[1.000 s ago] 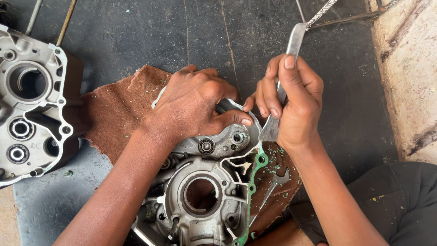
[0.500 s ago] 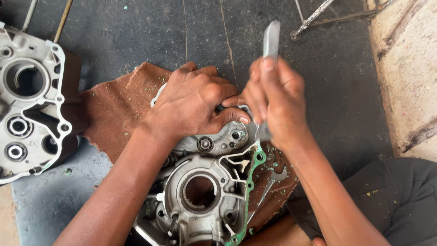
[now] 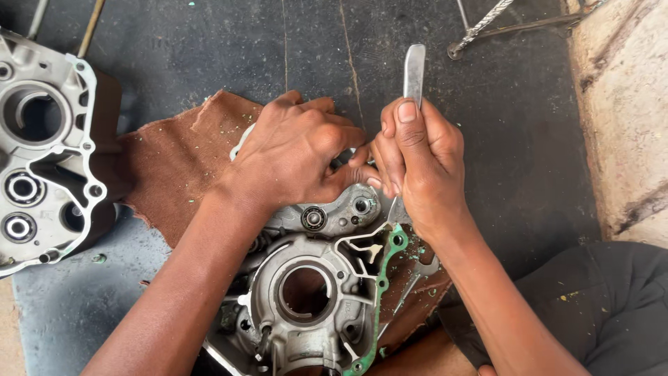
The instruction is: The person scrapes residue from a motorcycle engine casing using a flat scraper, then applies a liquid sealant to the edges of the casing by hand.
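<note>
A grey metal engine case half (image 3: 306,292) lies on a brown cloth (image 3: 181,157) on the dark floor, with a green gasket (image 3: 387,268) stuck along its right edge. My left hand (image 3: 296,153) presses down on the case's far end. My right hand (image 3: 417,163) grips a flat metal scraper (image 3: 413,73), its handle pointing up and away, its tip down at the case's edge beside the gasket. The thumbs of both hands nearly touch.
A second engine case half (image 3: 42,150) with bearings lies at the left. Green gasket flakes dot the cloth. A thin metal frame (image 3: 487,24) stands at the top right, a pale concrete edge (image 3: 619,111) runs along the right, and dark trousers (image 3: 605,306) fill the lower right.
My right hand has shifted left with the scraper, which has swung more upright. The left hand stays on the case.
</note>
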